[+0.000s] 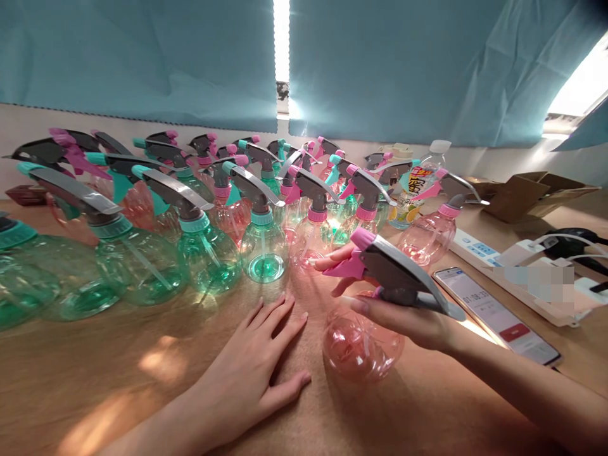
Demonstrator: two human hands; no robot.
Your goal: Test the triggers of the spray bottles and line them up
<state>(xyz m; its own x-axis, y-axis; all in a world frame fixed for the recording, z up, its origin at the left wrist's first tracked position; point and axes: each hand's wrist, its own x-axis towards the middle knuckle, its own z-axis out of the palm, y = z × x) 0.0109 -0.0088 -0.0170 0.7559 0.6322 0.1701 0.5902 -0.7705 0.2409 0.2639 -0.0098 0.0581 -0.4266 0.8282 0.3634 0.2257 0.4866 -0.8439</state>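
Left hand [259, 356] spread flat on table [109, 361]; right hand [401, 318] gripping pink spray bottle [361, 348].

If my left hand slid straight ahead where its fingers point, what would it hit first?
Likely the pink-collared bottle ahead, though the green bottle beside it might be nearer; depth is unclear.

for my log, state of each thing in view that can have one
Held pink spray bottle, neck gripped
Right hand, closed on it
Left hand, open, palm down
Front green spray bottles, sprayers fitted
Drink bottle, capped
Phone, screen lit
Power strip, plugs in
Cardboard box, looks open
Light strip, lit
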